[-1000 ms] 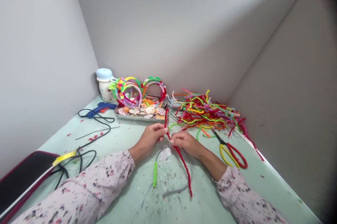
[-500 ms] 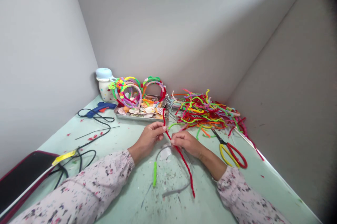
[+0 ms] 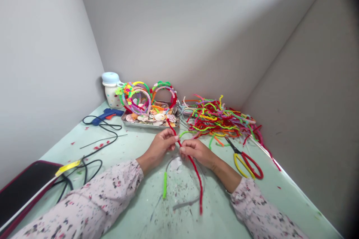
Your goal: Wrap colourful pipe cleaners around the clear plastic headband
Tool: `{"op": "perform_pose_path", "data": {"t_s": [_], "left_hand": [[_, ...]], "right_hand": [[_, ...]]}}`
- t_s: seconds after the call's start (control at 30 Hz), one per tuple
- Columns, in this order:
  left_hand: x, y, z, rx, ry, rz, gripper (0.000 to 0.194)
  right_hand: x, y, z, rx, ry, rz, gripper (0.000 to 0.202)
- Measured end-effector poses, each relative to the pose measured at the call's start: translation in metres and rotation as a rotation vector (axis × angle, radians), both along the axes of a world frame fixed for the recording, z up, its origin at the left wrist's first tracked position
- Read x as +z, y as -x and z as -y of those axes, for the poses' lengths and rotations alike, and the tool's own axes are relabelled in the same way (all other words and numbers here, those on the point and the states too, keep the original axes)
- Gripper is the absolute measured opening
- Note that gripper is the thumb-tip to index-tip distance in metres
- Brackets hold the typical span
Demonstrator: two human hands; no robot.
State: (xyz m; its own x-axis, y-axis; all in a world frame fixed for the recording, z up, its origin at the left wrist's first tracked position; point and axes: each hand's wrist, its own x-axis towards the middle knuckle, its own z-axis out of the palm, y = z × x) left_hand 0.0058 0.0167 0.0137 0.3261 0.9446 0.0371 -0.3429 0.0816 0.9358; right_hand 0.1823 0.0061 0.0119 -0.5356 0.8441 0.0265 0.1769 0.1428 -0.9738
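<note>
A red pipe cleaner (image 3: 197, 173) runs through both hands, its short end up to the left and its long end hanging down to the right. My left hand (image 3: 164, 141) pinches it near the top between thumb and forefinger. Just beside it, my right hand (image 3: 198, 152) is closed on the same pipe cleaner a little lower. Below the hands lies a thin grey headband (image 3: 186, 204) with a bright green wrapped section (image 3: 165, 185) on its left arm. Part of the band is hidden behind my right hand and the red pipe cleaner.
Behind the hands stands a metal tray (image 3: 146, 126) of shells, with colourful wrapped headbands (image 3: 140, 100) on it. Right of it is a heap of pipe cleaners (image 3: 215, 117). Scissors (image 3: 244, 160) lie at right; a blue glue gun (image 3: 105, 116), its cord and a lidded cup (image 3: 112, 91) at left.
The red pipe cleaner has tilted: its top end has swung left and its hanging end has shifted slightly left and down. Both hands stay nearly in place, the right a touch further left.
</note>
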Motion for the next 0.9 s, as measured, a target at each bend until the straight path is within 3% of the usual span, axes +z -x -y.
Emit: {"op": "perform_pose_path", "data": {"t_s": [0.33,0.9], "left_hand": [[-0.0009,0.0004,0.0015,-0.027,0.015,-0.043,0.019],[-0.0013,-0.0019,0.0004,0.059,0.022,-0.043,0.025]], "right_hand": [[-0.0003,0.0037,-0.0003,-0.035,0.073,-0.042,0.036],[0.0019,0.0043,-0.0005,-0.019,0.12,-0.06,0.032]]}}
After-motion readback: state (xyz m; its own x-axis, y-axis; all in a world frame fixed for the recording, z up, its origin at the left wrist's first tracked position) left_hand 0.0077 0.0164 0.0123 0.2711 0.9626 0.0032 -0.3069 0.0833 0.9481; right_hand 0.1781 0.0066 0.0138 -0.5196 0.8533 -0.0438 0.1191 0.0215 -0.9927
